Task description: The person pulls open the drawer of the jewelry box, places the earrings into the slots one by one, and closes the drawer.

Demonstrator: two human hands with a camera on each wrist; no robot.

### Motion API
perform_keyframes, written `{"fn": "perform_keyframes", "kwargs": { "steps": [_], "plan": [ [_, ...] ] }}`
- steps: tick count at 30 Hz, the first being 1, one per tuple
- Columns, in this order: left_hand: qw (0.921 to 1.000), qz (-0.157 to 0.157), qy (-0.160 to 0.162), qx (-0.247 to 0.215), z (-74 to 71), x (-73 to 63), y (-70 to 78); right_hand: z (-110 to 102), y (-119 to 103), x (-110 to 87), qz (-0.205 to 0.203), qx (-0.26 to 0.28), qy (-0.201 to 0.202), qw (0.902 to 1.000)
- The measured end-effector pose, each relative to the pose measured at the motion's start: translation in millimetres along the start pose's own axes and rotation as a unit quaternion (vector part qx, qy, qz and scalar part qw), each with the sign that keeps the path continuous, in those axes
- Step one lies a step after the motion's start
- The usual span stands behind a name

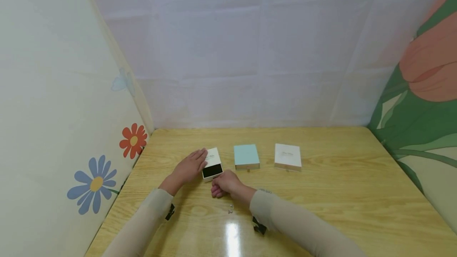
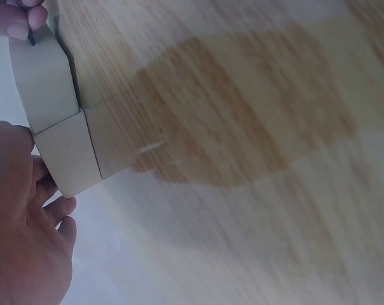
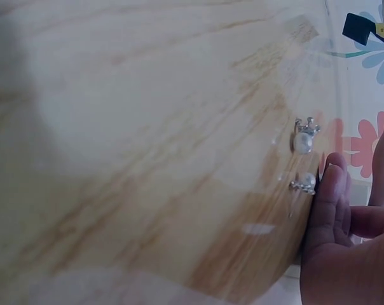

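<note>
A small white drawer box (image 1: 212,154) sits on the table, its drawer (image 1: 212,171) pulled partly out and showing a black inside. My left hand (image 1: 190,166) holds the box's sleeve from the left, fingers over its top and, in the left wrist view, at its back corner. At the drawer's front my right hand (image 1: 227,183) pinches a short dark pull tab (image 2: 32,38). Two crown-topped pearl earrings lie on the table near the right hand: one earring (image 3: 303,141) and, closer to the fingers, another earring (image 3: 308,184).
To the right of the white box stand a light blue drawer box (image 1: 246,154) and a second white drawer box (image 1: 287,156). The wooden table (image 1: 339,197) meets a white cloth backdrop (image 1: 214,50) behind, with flower-printed panels on both sides.
</note>
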State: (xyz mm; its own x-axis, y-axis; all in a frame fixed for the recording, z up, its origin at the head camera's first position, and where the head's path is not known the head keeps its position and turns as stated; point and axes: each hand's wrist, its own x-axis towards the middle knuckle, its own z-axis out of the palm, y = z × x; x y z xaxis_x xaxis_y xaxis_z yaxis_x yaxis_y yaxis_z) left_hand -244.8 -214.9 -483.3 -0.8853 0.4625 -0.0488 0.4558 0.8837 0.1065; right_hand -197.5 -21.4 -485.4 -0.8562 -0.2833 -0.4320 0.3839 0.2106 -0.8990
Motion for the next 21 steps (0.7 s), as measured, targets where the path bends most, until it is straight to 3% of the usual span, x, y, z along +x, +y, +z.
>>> {"fn": "perform_keyframes", "kwargs": {
  "steps": [21],
  "plan": [
    [0.9999, 0.005, 0.008, 0.006, -0.2, -0.5, -0.5, 0.0, 1.0, -8.1, 0.003, -0.013, -0.007, 0.9999]
  ]
}}
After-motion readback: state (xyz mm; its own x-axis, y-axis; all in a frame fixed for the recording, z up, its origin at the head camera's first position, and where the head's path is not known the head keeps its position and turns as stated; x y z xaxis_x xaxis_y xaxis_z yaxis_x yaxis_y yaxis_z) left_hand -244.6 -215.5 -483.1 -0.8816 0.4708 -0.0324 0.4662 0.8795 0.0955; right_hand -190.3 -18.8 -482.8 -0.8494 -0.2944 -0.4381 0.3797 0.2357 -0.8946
